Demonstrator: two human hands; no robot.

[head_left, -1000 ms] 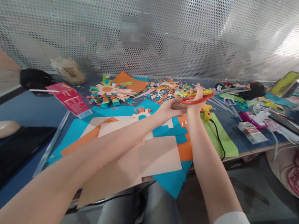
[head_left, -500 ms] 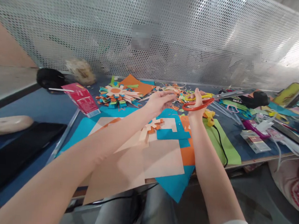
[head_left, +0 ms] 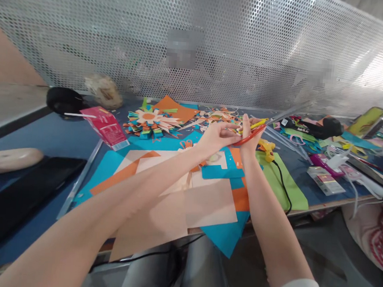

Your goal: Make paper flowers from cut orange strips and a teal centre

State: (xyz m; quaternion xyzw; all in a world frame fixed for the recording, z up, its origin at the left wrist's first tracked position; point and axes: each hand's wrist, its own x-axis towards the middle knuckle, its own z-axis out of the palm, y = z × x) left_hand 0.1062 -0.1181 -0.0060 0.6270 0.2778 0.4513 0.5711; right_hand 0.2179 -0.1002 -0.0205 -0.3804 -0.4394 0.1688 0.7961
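My right hand (head_left: 251, 137) is wrapped round scissors with one red and one yellow handle (head_left: 249, 136). Their long silver blades (head_left: 288, 112) point up and away to the right, slightly blurred. Close against it, my left hand (head_left: 216, 139) has its fingers drawn together at the red handle; whatever is between the fingertips is hidden. Below both hands lie stacked paper sheets: peach (head_left: 211, 202), blue (head_left: 222, 234) and orange (head_left: 241, 199). A small orange and peach cut-paper piece (head_left: 199, 167) is partly covered by my left forearm.
A layered paper flower (head_left: 150, 118) sits behind the sheets, beside paper scraps (head_left: 218, 115). Left are a pink carton (head_left: 106, 128) and a dark phone-like slab (head_left: 25, 192). Right are a yellow glue gun (head_left: 267, 149) with cord, green paper (head_left: 284, 182) and a small box (head_left: 326, 180). A perforated metal panel (head_left: 136, 37) stands behind.
My left hand has moved right, up to my right hand and the scissors. The scissors have turned, so their handles look narrower and the blades point more upward.
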